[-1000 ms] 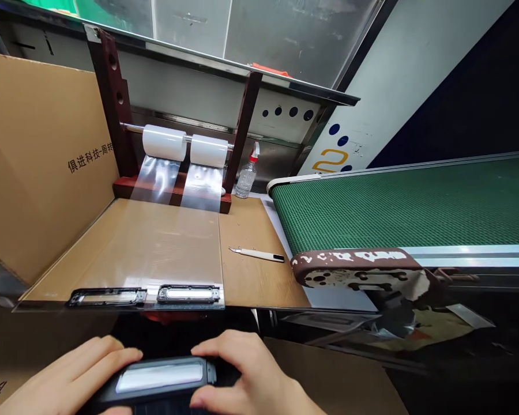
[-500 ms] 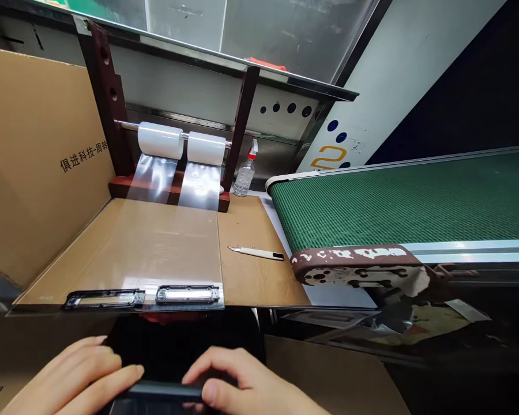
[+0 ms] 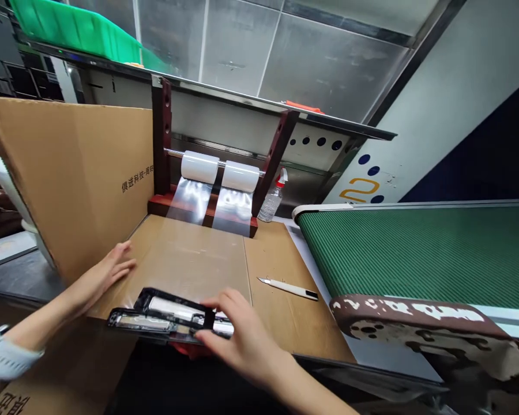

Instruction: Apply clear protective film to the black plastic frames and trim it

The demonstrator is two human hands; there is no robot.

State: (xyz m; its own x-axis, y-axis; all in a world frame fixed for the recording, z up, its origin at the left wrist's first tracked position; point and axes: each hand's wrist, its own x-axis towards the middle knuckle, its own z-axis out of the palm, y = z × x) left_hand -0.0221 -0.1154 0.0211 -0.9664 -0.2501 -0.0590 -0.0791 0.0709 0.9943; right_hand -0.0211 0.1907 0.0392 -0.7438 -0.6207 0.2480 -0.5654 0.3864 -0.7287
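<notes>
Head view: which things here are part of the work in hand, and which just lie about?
In hand:
- right hand holding a black frame at the board's near edge
- second frame beneath it
- film sheets from the two rolls
- left hand flat on the board

Lying about:
- knife
- spray bottle
- conveyor belt
- cardboard box

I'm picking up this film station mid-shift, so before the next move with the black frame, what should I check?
1. Right hand has the black frame under its fingers: ok.
2. Left hand flat on the film sheet, apart from the frame: ok.
3. Both film rolls fed down onto the board: ok.
4. Knife lies apart from both hands: ok.
5. Frame lies flat: not ok, one end is raised over the frame below.
6. Film free of wrinkles: cannot tell.
</notes>
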